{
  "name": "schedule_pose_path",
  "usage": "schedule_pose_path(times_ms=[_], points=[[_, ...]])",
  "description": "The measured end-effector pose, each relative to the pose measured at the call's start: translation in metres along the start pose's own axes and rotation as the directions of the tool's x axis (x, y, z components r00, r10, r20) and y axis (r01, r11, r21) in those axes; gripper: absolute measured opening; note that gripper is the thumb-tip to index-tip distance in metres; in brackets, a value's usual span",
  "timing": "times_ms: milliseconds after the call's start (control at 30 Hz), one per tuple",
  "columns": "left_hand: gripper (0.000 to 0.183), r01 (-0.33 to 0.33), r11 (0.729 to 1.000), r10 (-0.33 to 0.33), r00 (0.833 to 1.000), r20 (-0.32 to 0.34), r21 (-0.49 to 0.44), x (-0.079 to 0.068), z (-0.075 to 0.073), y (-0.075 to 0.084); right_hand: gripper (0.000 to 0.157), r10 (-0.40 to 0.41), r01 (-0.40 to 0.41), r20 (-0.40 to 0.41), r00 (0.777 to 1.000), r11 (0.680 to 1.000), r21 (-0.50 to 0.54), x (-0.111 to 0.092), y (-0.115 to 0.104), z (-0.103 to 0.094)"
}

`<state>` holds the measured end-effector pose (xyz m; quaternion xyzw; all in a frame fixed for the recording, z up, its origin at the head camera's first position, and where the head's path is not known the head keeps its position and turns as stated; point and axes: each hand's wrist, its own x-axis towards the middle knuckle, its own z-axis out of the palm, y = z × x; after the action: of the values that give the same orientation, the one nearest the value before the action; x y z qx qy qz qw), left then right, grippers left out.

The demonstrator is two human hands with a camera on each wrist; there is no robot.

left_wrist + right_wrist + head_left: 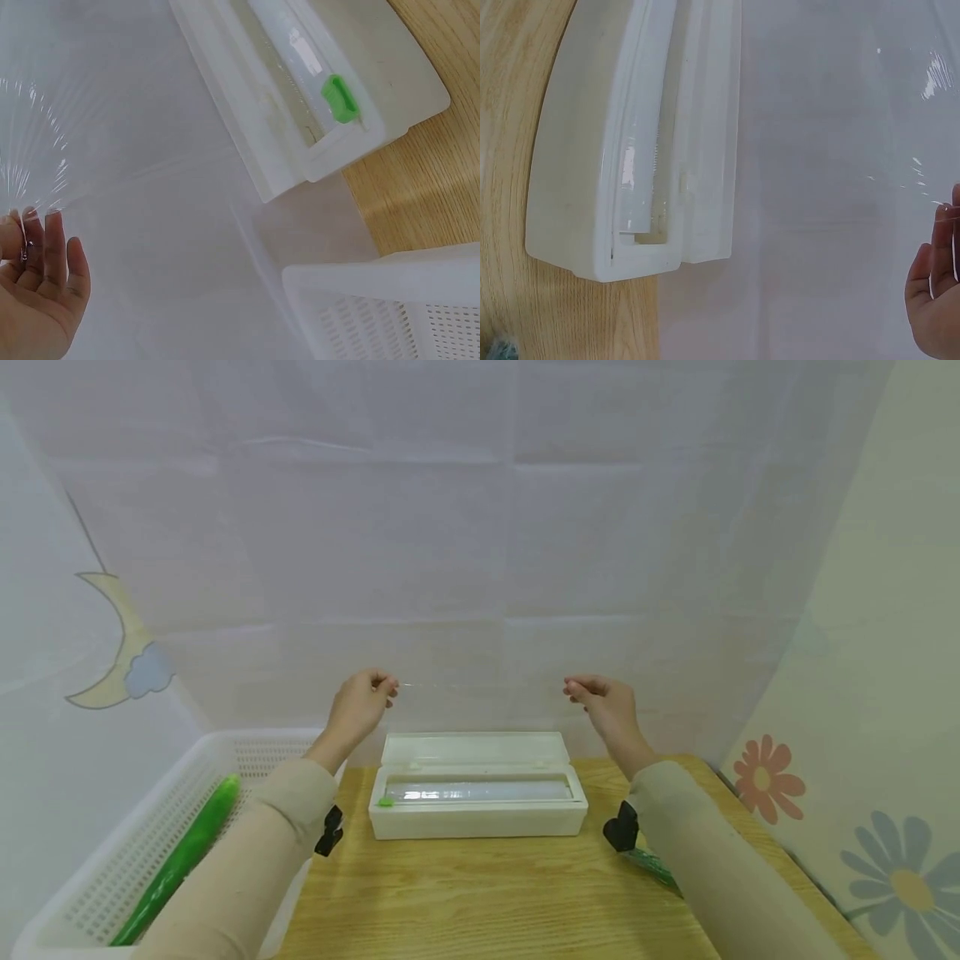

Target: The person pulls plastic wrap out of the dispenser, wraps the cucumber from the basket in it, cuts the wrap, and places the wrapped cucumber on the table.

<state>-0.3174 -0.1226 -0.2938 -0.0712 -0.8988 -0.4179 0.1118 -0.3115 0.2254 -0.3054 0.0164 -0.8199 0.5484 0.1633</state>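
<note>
Stretched between both raised hands is a thin, clear sheet of cling film (46,120), creased and shiny near the left fingers. My left hand (362,700) pinches one corner between thumb and fingers. On the other side my right hand (609,703) pinches the opposite corner. Below and between them stands a white cling film dispenser (480,823) with its lid tipped back. Inside lies the film roll (487,791), and a green slide cutter (386,802) sits at the left end of its front edge.
To the left, a white perforated basket (213,739) holds a long green cucumber (180,858). A green item in shiny film (654,867) lies on the wooden table (465,893), partly hidden by the right forearm. A pale sheet-covered wall (450,543) rises behind the dispenser.
</note>
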Motion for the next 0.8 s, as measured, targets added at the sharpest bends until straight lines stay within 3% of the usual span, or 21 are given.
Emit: schedule_pose_path(times_ms=[800], points=[[0.028,-0.049,0.999,0.049,0.995,-0.085,0.007,0.008,-0.013,0.013,0.034,-0.044,0.046,-0.068,0.997,0.999,0.026,0.004,-0.023,-0.001]])
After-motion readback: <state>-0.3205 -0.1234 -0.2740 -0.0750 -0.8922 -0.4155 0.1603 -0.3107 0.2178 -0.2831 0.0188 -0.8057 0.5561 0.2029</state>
